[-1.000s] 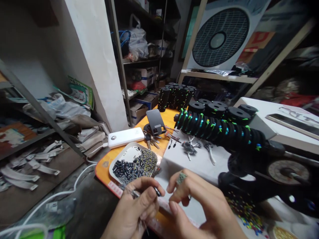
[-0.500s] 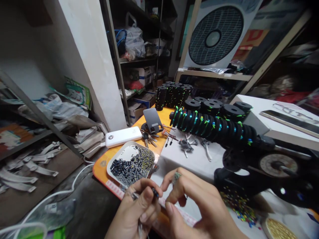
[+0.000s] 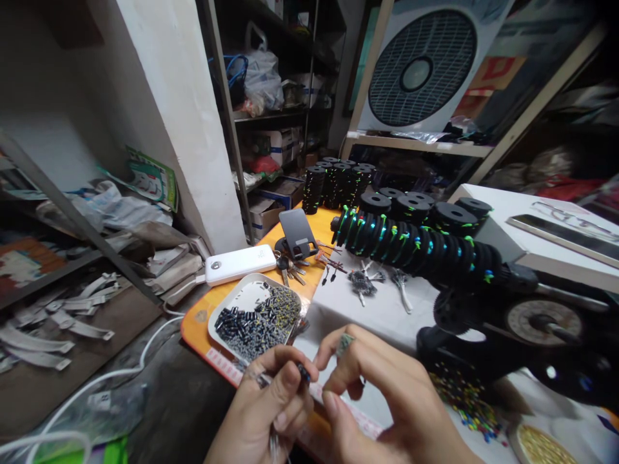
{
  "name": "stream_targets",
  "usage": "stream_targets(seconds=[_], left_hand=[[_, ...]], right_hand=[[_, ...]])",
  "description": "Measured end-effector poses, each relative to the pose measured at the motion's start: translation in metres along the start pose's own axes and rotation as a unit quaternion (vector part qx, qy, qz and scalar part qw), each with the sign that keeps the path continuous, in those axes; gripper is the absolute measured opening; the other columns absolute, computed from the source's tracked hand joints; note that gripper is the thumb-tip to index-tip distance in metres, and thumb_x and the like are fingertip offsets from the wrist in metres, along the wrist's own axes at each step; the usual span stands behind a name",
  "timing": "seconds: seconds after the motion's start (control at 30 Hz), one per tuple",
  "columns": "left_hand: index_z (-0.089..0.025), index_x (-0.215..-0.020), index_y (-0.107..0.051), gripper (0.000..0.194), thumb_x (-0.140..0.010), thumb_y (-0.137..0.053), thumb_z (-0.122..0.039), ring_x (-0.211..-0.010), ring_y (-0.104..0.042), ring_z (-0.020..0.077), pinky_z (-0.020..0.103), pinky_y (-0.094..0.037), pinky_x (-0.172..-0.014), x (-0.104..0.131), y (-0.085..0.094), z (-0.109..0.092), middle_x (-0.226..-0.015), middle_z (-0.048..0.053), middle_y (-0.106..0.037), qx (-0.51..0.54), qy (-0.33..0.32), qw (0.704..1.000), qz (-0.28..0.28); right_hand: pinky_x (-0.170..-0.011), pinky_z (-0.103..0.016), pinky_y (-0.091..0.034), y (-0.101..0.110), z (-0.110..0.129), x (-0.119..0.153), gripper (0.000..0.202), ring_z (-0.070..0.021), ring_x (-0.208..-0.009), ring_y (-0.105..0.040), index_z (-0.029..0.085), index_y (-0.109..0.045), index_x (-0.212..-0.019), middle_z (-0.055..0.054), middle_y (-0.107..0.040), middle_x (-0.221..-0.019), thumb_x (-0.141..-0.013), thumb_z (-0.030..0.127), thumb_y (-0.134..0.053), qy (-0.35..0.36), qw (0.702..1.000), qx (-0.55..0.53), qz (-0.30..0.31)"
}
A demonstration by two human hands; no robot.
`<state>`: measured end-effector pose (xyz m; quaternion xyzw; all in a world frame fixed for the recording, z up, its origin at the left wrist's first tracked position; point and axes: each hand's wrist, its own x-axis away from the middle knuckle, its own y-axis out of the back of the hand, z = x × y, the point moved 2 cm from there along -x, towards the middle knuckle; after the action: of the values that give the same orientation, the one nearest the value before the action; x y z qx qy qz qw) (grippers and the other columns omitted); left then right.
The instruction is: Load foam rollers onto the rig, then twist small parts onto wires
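Observation:
My left hand (image 3: pixel 275 396) is closed, with a small dark shiny piece (image 3: pixel 303 372) pinched at the thumb and index fingertip. A bundle of thin clear-grey strands (image 3: pixel 274 444) passes through the same hand and hangs out below its fingers. My right hand (image 3: pixel 372 386) is right beside it, its index fingertip close against the dark piece. Its thumb and a bent finger come together; whatever they pinch is too small to make out. A bit of greenish tape (image 3: pixel 343 344) wraps one right finger. Just beyond the left hand lies a white tray (image 3: pixel 213 325) of small black, grey and yellow tubes.
Black spools (image 3: pixel 411 206) stand at the back. A black machine (image 3: pixel 541 322) carries a ribbed roll with green ties (image 3: pixel 416 245) on the right. A power bank (image 3: pixel 240 264), keys (image 3: pixel 293 274), a phone stand (image 3: pixel 297 233) and colourful beads (image 3: pixel 476 412) lie around.
Both hands keep nearly the same pose, with the dark piece still at the left fingertips. The whole view has shifted very slightly.

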<state>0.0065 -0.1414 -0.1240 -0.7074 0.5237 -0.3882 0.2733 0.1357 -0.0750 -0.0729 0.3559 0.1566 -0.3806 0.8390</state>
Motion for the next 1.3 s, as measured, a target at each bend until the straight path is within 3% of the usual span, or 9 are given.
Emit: stream_targets(seconds=[0.2, 0.37, 0.57, 0.9, 1.07, 1.2, 1.3], left_hand=[[-0.016, -0.071, -0.079, 0.020, -0.064, -0.091, -0.029, -0.040, -0.018, -0.0033, 0.008, -0.026, -0.040, 0.0002, -0.0019, -0.0006, -0.048, -0.009, -0.047, 0.015, 0.000, 1.000, 0.001], [-0.015, -0.071, -0.079, 0.022, -0.060, -0.094, -0.027, -0.037, -0.033, -0.0060, 0.007, -0.028, -0.038, 0.0001, -0.0037, -0.0020, -0.066, 0.000, -0.069, 0.032, 0.006, 0.999, -0.019], [-0.012, -0.069, -0.077, 0.024, -0.058, -0.095, -0.025, -0.035, -0.042, -0.0058, 0.006, -0.031, -0.037, -0.0001, -0.0067, -0.0024, -0.064, -0.001, -0.070, 0.039, 0.004, 0.999, -0.027], [-0.014, -0.070, -0.078, 0.021, -0.060, -0.093, -0.025, -0.036, -0.036, -0.0061, 0.007, -0.030, -0.038, -0.0020, -0.0045, -0.0013, -0.065, -0.001, -0.071, 0.036, 0.004, 0.999, -0.014], [-0.015, -0.071, -0.079, 0.021, -0.061, -0.093, -0.027, -0.037, -0.030, -0.0049, 0.008, -0.028, -0.039, -0.0018, -0.0046, -0.0007, -0.054, -0.006, -0.059, 0.033, 0.006, 0.999, -0.014], [-0.015, -0.069, -0.078, 0.022, -0.060, -0.094, -0.027, -0.038, -0.029, -0.0053, 0.008, -0.027, -0.039, -0.0020, -0.0050, -0.0016, -0.059, -0.005, -0.062, 0.029, 0.008, 0.999, -0.015], [-0.015, -0.070, -0.078, 0.022, -0.060, -0.093, -0.028, -0.038, -0.027, -0.0046, 0.008, -0.026, -0.039, -0.0023, -0.0046, -0.0010, -0.053, -0.007, -0.056, 0.021, 0.000, 1.000, -0.016]], right_hand=[[-0.061, -0.023, -0.044, -0.0008, -0.0003, -0.0004, 0.024, -0.0119, -0.071, -0.054, 0.021, -0.045, -0.079, -0.001, -0.057, -0.084, -0.076, -0.001, -0.054, -0.012, 1.000, -0.003, 0.018], [-0.062, -0.023, -0.045, 0.0016, 0.0021, -0.0004, 0.025, -0.0118, -0.073, -0.055, 0.022, -0.045, -0.080, -0.001, -0.060, -0.089, -0.076, 0.000, -0.054, -0.011, 1.000, -0.005, 0.019], [-0.062, -0.022, -0.045, 0.0018, 0.0008, -0.0001, 0.026, -0.0117, -0.073, -0.055, 0.023, -0.042, -0.081, 0.000, -0.060, -0.089, -0.076, 0.000, -0.054, -0.009, 1.000, -0.005, 0.017], [-0.064, -0.023, -0.047, 0.0011, 0.0018, -0.0004, 0.024, -0.0120, -0.074, -0.056, 0.022, -0.044, -0.081, -0.001, -0.059, -0.088, -0.077, 0.001, -0.054, -0.024, 0.999, 0.009, 0.020], [-0.063, -0.022, -0.046, 0.0025, 0.0015, 0.0004, 0.024, -0.0112, -0.073, -0.056, 0.022, -0.044, -0.081, -0.001, -0.059, -0.089, -0.077, 0.001, -0.054, -0.015, 1.000, 0.011, 0.016], [-0.062, -0.022, -0.046, 0.0021, 0.0006, -0.0006, 0.023, -0.0114, -0.072, -0.055, 0.022, -0.044, -0.081, -0.001, -0.059, -0.088, -0.078, 0.001, -0.054, -0.017, 1.000, 0.009, 0.011], [-0.062, -0.023, -0.046, 0.0016, 0.0009, -0.0010, 0.023, -0.0122, -0.072, -0.055, 0.022, -0.045, -0.080, -0.001, -0.059, -0.087, -0.078, 0.002, -0.055, -0.021, 1.000, 0.009, 0.011]])
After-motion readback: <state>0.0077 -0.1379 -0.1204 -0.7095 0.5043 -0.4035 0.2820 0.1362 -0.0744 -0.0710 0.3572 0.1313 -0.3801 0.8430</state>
